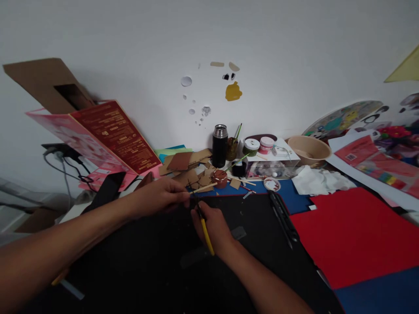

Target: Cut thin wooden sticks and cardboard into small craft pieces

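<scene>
Over the far part of the black mat point(147, 261), my left hand point(163, 195) is closed, fingers pinched on a thin wooden stick point(206, 188) that points right. My right hand point(214, 224) wraps round a tool with a yellow handle point(207, 238) and dark metal jaws, apparently pliers. The jaws are at the stick, close to my left fingertips. Whether they grip it I cannot tell. Just beyond my hands lie brown cardboard scraps point(188, 178) and a small jar of brown paint point(219, 178).
A black thermos point(220, 146), paint jars point(251, 146) and a beige bowl point(309, 149) stand along the wall. On the right lie a red sheet point(356, 237), white tissue point(322, 180) and black pens point(283, 216). A red-and-pink folder point(114, 135) leans at left.
</scene>
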{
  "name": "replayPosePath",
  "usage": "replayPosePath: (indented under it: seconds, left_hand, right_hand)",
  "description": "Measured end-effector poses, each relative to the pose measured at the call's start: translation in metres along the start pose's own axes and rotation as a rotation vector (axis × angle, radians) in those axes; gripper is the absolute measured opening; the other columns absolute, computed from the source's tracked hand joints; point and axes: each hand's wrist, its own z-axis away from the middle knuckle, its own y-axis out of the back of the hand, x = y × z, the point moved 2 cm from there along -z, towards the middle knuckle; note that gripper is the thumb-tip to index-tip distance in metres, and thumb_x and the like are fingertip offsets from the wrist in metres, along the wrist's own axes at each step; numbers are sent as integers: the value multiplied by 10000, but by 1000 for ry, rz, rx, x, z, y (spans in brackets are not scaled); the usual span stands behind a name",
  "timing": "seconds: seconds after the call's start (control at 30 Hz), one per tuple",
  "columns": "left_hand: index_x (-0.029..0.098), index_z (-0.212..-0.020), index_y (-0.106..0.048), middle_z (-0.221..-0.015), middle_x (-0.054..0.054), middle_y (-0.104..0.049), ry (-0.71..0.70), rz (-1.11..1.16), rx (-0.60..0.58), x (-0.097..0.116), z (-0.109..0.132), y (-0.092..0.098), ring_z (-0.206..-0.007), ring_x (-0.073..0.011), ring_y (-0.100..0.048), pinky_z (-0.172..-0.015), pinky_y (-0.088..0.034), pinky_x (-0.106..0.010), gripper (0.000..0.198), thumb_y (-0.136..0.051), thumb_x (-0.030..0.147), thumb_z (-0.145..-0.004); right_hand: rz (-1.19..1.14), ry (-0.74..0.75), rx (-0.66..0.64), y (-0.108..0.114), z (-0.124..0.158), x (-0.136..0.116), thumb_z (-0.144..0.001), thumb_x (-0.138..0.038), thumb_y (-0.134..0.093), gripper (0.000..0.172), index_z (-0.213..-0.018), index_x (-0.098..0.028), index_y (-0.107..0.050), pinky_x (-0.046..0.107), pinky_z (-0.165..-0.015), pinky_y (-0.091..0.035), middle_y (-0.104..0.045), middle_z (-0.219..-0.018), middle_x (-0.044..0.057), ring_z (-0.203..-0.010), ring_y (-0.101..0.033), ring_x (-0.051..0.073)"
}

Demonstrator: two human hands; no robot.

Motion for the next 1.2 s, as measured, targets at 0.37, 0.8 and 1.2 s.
replayPosePath:
  seconds: [0.37,0.8,1.2]
  left_hand:
    - [157,-846,-722,-423,71,-372,71,466,-304,-28,4,-2,-342,-81,-185,-348,-103,-223,450,-643,599,-870]
    - [138,-1076,-697,-952,-131,-738,-283,-1224,496,15,10,-37,-840,-277,-716,-718,-551,-376,345,-439,14,-884]
    - [179,-805,-702,-698,-55,-690,-166,-757,358,24,3,-12,-640,-193,-622,-612,-416,-291,284,-466,239,-952]
  right_hand:
    - [36,41,-72,1,6,-2,-923,-248,-538,146,-805,-204,-612,214,-552,-315,-627,-666,-6,-563,-541,123]
    - [-114,-70,-10,7,-1,2,-945,-384,-549,222,-837,-198,-607,212,-568,-362,-617,-665,-12,-570,-538,128]
    - [-20,-38,54,-2,-3,8,-958,-346,-499,236,-816,-189,-602,226,-536,-327,-613,-635,5,-519,-524,124]
